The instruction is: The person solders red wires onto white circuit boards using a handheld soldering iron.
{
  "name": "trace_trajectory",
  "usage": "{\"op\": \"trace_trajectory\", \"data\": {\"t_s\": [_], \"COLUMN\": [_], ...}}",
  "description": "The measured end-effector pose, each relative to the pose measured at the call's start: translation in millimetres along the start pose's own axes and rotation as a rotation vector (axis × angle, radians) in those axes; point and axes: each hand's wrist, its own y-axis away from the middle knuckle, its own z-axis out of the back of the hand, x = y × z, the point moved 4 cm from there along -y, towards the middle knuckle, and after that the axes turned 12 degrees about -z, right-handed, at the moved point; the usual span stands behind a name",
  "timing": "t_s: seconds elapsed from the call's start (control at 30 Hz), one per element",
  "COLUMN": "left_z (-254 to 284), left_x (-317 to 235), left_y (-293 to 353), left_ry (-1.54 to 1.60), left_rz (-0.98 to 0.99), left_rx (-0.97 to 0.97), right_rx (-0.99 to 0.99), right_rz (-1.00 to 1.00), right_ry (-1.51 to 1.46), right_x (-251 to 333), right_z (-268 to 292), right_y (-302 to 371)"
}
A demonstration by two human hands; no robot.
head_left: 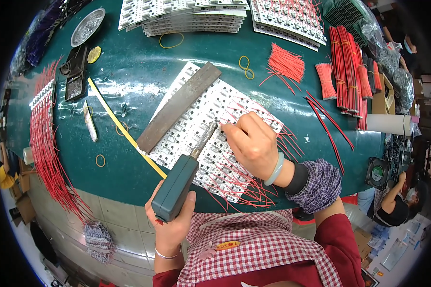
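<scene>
My left hand (170, 217) is wrapped round the dark green body of a soldering gun (176, 184). Its metal barrel slants up and right over a white circuit board panel (187, 131) crowded with small components. My right hand (254, 143) is closed in a pinch beside the barrel's tip, just above the panel; whatever lies between the fingertips is too small to make out. Red wires (246, 184) stick out from the panel's lower and right parts, some passing under my right hand. Across the panel's upper left lies a dark flat bar (179, 106).
A yellow strip (115, 112) runs from the upper left to the panel. Leftward are a wired panel (45, 124), a knife (89, 122) and a metal dish (87, 27). Board stacks (191, 21) stand at the back. Red wire bundles (342, 67) lie right; a co-worker (392, 205) is beyond.
</scene>
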Motion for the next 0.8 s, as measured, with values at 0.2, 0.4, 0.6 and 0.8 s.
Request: {"op": "trace_trajectory", "data": {"t_s": [0.2, 0.4, 0.6, 0.8], "left_z": [0.2, -0.1, 10.3, 12.0], "left_x": [-0.8, -5.3, 10.0, 4.6], "left_y": [0.0, -1.3, 11.3, 11.0], "left_ry": [-0.044, -0.072, -0.056, -0.068], "left_rz": [-0.013, -0.039, -0.09, -0.101], "left_rx": [0.042, 0.051, -0.002, 0.019], "right_rx": [0.046, 0.061, 0.001, 0.007], "right_rz": [0.03, 0.036, 0.028, 0.02], "right_ry": [0.066, 0.082, 0.042, 0.04], "right_x": [1.3, 1.9, 2.1, 4.5], "right_z": [-0.4, -1.1, -1.2, -1.0], "right_y": [1.7, 1.8, 0.4, -0.6]}}
